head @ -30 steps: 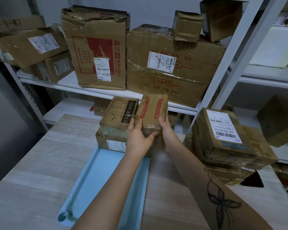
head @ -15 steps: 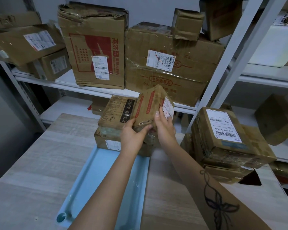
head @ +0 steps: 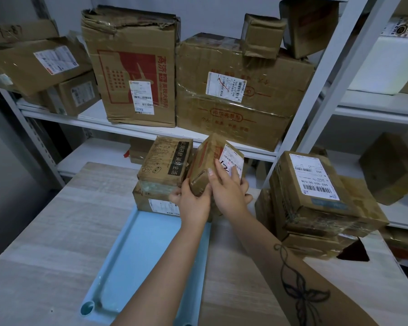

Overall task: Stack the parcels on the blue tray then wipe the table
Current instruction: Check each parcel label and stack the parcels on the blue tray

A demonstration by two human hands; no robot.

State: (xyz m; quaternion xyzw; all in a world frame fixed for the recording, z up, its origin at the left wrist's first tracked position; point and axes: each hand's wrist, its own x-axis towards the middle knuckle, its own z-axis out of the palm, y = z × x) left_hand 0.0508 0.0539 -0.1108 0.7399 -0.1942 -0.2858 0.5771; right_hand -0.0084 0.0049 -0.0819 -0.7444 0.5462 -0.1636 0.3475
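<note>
Parcel (head: 205, 165), small and tilted, is gripped between both hands over the far end of the blue tray (head: 137, 255). The left hand (head: 193, 203) cups its lower corner. The right hand (head: 229, 194) clasps its labelled side. Two stacked parcels (head: 163, 165) stand just beside it on the left. On the table (head: 45, 231) to the right stands a parcel pile (head: 316, 196).

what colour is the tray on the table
Light blue. The tray shows best in the head view, the only one here.
</note>
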